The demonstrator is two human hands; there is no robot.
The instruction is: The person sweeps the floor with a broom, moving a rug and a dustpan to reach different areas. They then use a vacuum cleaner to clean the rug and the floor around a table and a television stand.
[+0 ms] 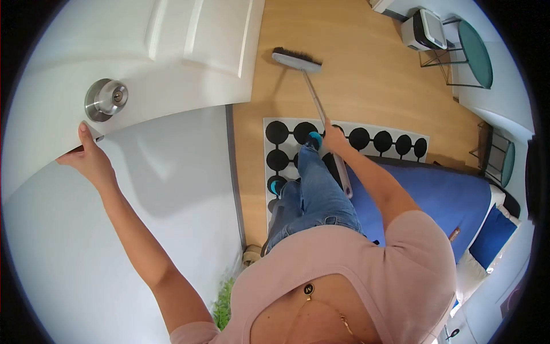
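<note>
The right hand's [335,140] grip is closed around the pale grey handle of a long-handled broom with dark bristles [313,93]. The broom's head extends ahead over the light wood-toned floor [344,46]; whether the bristles touch it, I cannot tell. The left hand's [91,160] grip is on the edge of a white panelled door [195,86], thumb just below the round silver metal doorknob [110,98]. Underfoot lies a white mat with black circles [382,141], beside a bed with a blue cover [412,192].
</note>
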